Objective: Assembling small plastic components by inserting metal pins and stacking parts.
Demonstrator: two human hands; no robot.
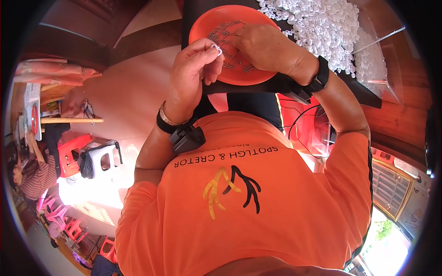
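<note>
Over the left part of an orange-red round plate (251, 80), my left hand (189, 62) is closed, pinching a small white plastic ring-shaped clip (217, 48) between thumb and forefinger. Thin grey metal pieces (221, 34), nail-like in shape, lie scattered in the plate. My right hand (258, 45) reaches down into it with bunched fingers among these pieces. Its fingertips are partly hidden, and what they hold, if anything, does not show. Beyond the right hand, a large heap of white plastic clips (317, 25) is spread on the dark tabletop.
A transparent plastic sheet or container wall (386, 78) stands beside the heap at the right. Below the table edge, black cables (301, 122) hang near my right arm. At the far left are another person (39, 177), a red stool (71, 154) and a white stool (105, 158).
</note>
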